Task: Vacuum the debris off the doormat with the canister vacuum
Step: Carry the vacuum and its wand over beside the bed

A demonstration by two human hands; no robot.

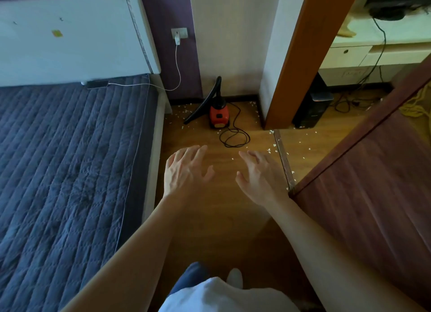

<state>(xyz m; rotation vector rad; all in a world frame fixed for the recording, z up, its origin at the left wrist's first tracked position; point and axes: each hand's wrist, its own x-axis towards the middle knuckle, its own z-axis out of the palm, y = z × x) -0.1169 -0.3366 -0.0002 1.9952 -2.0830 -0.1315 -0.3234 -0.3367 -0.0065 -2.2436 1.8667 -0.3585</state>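
Both arms reach out over the wooden floor (pixel 217 220), the left hand (pixel 184 169) and right hand (pixel 260 176) side by side but apart, palms down, each grip wide with fingers spread and holding nothing. The red vacuum (pixel 218 116) stands well ahead of them against the wall (pixel 228 55), its black hose (pixel 203 105) slanting to the floor and its cord (pixel 234 138) coiled just in front. White debris (pixel 271 131) dots the boards around it, between the bed (pixel 65 160) and the door (pixel 373 172).
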